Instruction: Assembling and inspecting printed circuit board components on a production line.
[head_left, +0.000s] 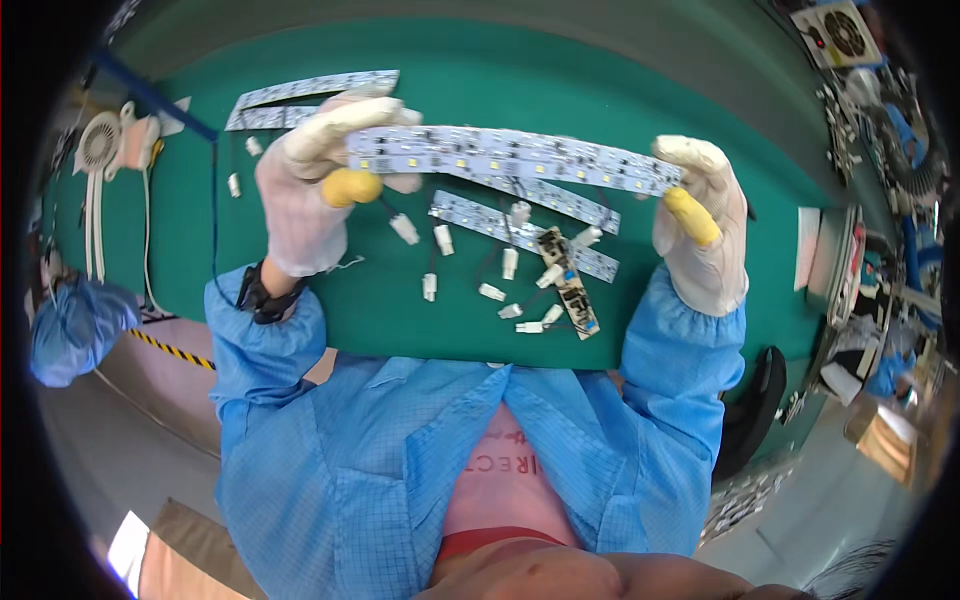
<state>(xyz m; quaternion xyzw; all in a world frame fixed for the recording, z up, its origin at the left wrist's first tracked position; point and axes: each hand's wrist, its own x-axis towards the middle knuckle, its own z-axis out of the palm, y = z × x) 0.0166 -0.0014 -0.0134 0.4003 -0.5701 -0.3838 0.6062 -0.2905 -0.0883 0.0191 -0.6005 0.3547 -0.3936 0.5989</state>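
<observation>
Both gloved hands hold a long white LED circuit board (pixel 515 155) stretched level above the green table. My left hand (pixel 312 185), in a white glove with a yellow thumb cover, grips its left end. At the other end, my right hand (pixel 705 220) pinches the board between a yellow-covered thumb and its fingers. Beneath lie more LED boards (pixel 580 207), partly hidden by the held one. Several white plug connectors (pixel 443 238) on short wires are scattered around a small driver circuit board (pixel 578 300). Past my left hand rest further LED boards (pixel 345 83).
A white handheld fan (pixel 100 142) and a blue cord (pixel 214 210) with a wrist band are at the left. A metal tray (pixel 838 262) stands by the right edge. Beyond it are a box with a fan grille (pixel 843 33) and a black curved object (pixel 757 415).
</observation>
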